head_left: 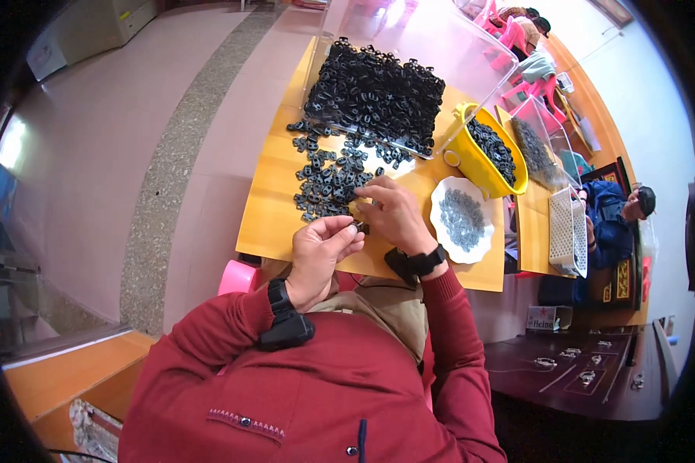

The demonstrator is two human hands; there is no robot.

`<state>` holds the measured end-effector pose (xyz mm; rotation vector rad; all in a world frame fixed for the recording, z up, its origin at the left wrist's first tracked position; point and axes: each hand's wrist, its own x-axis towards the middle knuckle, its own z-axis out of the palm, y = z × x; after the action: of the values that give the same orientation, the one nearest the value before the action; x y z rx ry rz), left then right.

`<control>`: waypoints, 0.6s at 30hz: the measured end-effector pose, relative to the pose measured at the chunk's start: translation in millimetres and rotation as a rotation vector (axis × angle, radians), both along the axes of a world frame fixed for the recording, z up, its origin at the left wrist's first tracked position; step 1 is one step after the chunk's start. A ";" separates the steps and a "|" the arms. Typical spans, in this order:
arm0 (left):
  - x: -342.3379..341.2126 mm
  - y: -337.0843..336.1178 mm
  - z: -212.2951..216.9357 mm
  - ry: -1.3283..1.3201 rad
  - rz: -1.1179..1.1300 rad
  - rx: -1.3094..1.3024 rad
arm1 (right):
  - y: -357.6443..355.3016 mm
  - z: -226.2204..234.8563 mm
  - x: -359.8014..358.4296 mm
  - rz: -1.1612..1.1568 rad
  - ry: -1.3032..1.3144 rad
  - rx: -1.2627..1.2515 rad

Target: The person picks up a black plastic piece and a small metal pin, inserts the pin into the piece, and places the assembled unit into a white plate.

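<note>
My left hand (322, 253) pinches a small black plastic part (361, 227) between thumb and forefinger, just over the table's near edge. Close beside it, my right hand (396, 219) has its fingers bent and apart. Its fingertips are at the right edge of a loose heap of black plastic parts (328, 182), each with holes in it. Whether they touch a part I cannot make out. Behind the heap, a clear plastic bin (394, 147) lies with its mouth toward me, full of the same black parts.
At right on the wooden table (266, 220) stand a white scalloped bowl (443, 236) of small clear grey pieces and a yellow basket (462, 150) of black parts. Farther right are a white perforated basket (567, 231), another clear bin (544, 116) and a seated person (606, 220).
</note>
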<state>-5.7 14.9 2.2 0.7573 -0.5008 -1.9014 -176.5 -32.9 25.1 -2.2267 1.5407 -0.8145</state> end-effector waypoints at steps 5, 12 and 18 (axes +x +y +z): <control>0.7 -3.0 -2.7 -0.003 0.026 0.017 | -14.1 -6.5 1.4 -0.010 0.171 -0.027; 0.2 -4.5 -2.4 -0.015 0.013 0.017 | -14.7 -5.0 -1.4 -0.040 0.134 -0.068; -0.6 -4.8 -6.9 -0.019 0.012 0.009 | -13.0 -13.3 -14.5 -0.069 -0.110 -0.114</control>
<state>-6.3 10.1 -4.7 0.7828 -0.4988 -1.8880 -191.1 -45.9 11.9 -2.1767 1.5629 -1.0513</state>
